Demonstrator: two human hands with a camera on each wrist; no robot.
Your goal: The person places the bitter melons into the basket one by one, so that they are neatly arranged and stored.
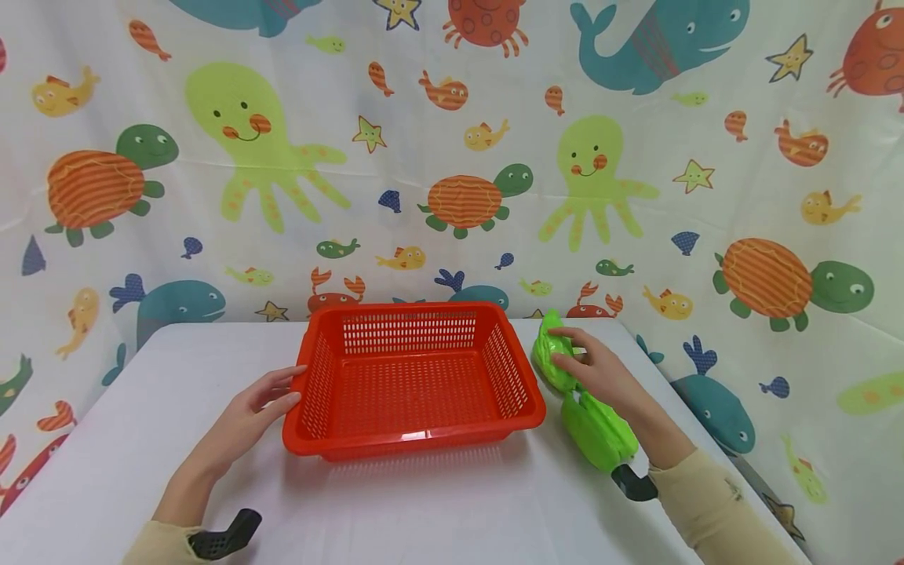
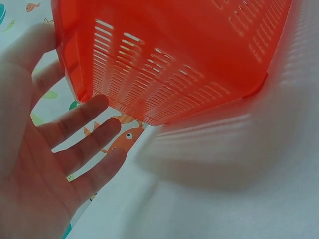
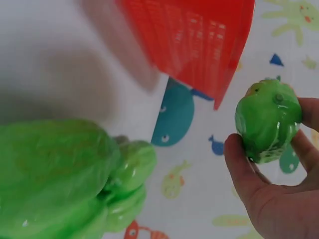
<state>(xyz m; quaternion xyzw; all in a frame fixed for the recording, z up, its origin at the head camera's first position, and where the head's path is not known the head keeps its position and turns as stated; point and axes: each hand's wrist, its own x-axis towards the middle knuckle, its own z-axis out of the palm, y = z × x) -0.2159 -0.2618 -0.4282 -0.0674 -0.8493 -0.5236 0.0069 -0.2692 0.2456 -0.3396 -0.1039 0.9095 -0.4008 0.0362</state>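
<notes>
A red plastic basket (image 1: pixel 415 447) with slotted walls stands mid-table. My left hand (image 1: pixel 247 416) is at its left rim; in the left wrist view the fingers are spread and relaxed, with the uppermost digit against the basket wall (image 2: pixel 174 59). To the right of the basket, my right hand (image 1: pixel 600 373) holds a shiny green leafy-looking toy vegetable (image 1: pixel 554 357) between thumb and fingers. Its rounded end (image 3: pixel 269 119) shows in the right wrist view. Nearer me, under the right forearm, lies a second ribbed green toy vegetable (image 1: pixel 596 431), with lobes at one end (image 3: pixel 132 164).
The white table (image 1: pixel 395 518) ends at the back and right against a curtain (image 1: pixel 508 86) printed with sea animals. A black wrist strap piece (image 1: pixel 226 535) sits on the left sleeve, another (image 1: pixel 633 482) on the right.
</notes>
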